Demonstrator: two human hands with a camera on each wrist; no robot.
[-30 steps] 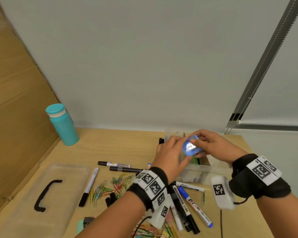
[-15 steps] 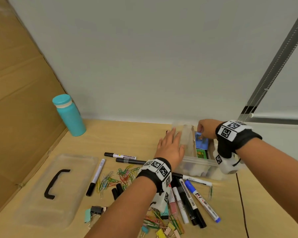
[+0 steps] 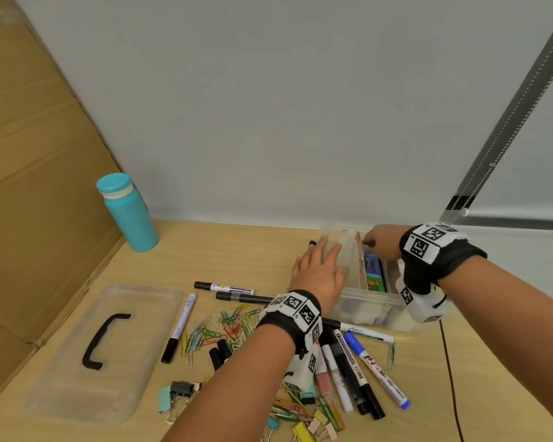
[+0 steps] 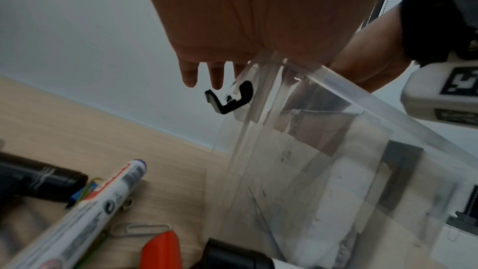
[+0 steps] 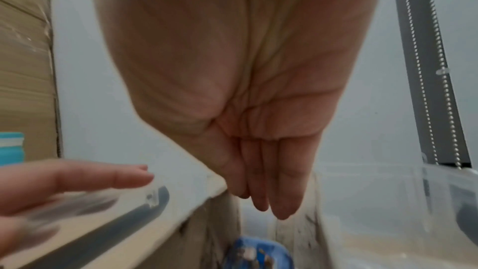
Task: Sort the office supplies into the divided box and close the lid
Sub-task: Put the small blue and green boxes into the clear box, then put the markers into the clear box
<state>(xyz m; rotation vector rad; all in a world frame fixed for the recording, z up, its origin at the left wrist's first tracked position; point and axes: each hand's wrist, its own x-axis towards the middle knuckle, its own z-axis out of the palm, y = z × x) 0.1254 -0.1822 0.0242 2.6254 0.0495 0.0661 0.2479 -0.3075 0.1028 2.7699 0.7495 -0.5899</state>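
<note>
Right hand [image 3: 380, 244] lifted off blue box [image 3: 373, 263]; fingers [image 5: 282, 201] straight above it, empty

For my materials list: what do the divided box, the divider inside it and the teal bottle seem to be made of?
Divided box: clear, slightly frosted plastic, since its contents show through the walls.
Divider: probably cardboard, brown with a raw matte edge.
Teal bottle: matte teal body; whether coated metal or plastic cannot be told.

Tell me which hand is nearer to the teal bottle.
Left. The left hand rests on the clear box's left edge, on the side facing the teal bottle; the right hand reaches into the box farther right.
</note>
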